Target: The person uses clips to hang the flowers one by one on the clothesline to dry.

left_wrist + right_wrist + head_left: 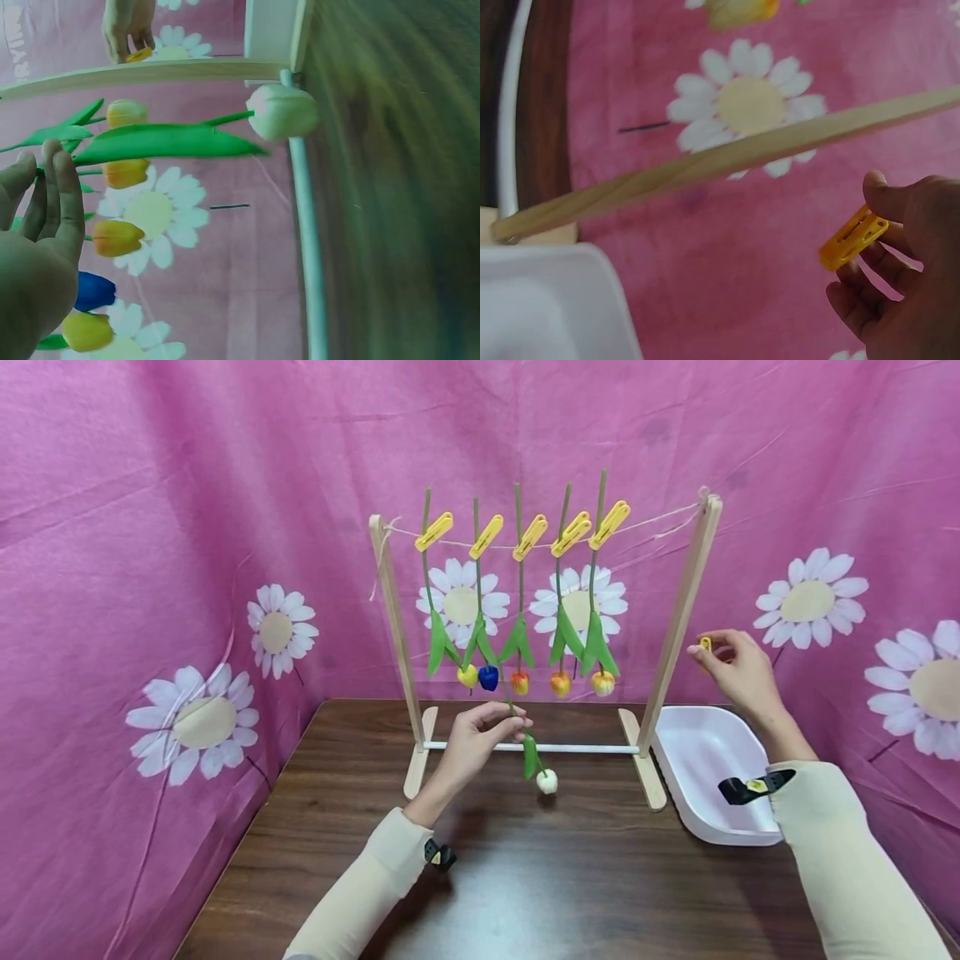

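In the head view my left hand (483, 733) pinches the green stem of a white artificial tulip (547, 782), whose bloom hangs head down in front of the rack. The left wrist view shows the same white tulip (283, 112) with its long leaf beyond the fingers. Right of the rack, my right hand (738, 672) holds a yellow clothespin (705, 644) between thumb and fingers. That clothespin (853, 237) is plain in the right wrist view. Several tulips, among them a blue tulip (488, 677), hang upside down from the string (667, 518), each held by a yellow clothespin (531, 537).
The wooden rack (686, 602) has two posts, feet and a white lower bar (585, 749). A white plastic tray (720, 822) stands by its right foot on the brown table (540, 877). Behind hangs a pink cloth (525, 418) printed with daisies.
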The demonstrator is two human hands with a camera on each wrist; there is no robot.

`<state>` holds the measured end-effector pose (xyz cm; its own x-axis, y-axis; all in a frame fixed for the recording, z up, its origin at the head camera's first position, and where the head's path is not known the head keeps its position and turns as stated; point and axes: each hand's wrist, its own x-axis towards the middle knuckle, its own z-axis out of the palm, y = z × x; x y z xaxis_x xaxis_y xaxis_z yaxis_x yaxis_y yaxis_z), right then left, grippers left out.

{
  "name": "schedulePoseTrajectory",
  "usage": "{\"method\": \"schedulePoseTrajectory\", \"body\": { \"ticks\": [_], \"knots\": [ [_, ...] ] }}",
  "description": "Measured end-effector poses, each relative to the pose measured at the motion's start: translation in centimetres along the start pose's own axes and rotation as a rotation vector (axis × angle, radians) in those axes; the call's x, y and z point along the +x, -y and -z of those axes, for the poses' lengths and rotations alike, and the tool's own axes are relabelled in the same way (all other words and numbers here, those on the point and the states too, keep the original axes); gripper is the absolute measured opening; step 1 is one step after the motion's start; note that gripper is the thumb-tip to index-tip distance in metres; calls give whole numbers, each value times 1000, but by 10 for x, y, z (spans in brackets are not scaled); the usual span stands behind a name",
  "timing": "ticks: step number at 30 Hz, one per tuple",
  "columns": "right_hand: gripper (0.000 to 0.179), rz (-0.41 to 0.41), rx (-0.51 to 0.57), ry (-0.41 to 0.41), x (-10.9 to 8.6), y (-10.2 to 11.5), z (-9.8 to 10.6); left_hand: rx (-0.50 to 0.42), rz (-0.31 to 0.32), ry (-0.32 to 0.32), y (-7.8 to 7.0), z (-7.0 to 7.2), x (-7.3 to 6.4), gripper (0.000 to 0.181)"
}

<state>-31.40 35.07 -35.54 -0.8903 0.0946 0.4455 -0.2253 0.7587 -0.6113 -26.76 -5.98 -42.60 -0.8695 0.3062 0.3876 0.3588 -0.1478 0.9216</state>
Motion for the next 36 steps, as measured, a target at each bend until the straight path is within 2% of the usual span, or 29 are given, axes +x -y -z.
{"method": "schedulePoseTrajectory", "body": {
  "ticks": [4, 11, 16, 20, 23, 33, 36],
  "knots": [
    [48, -21, 84, -68, 2, 19, 10, 24, -61, 13, -8, -8, 7, 21],
    [38, -15, 225, -145, 6, 50, 28, 45, -109, 6, -24, -27, 19, 18],
    [20, 48, 309, -226, 10, 75, 38, 78, -142, -16, -37, -43, 31, 18],
    [21, 121, 421, -328, 14, 94, 46, 128, -168, -33, -49, -57, 43, 18],
    [22, 153, 467, -381, 17, 108, 53, 129, -174, -33, -58, -67, 53, 19],
    [17, 186, 524, -332, 25, 146, 65, 113, -213, -42, -84, -99, 92, 20],
    [15, 215, 627, -300, 30, 156, 66, 98, -214, -60, -92, -109, 104, 19]
  ]
}}
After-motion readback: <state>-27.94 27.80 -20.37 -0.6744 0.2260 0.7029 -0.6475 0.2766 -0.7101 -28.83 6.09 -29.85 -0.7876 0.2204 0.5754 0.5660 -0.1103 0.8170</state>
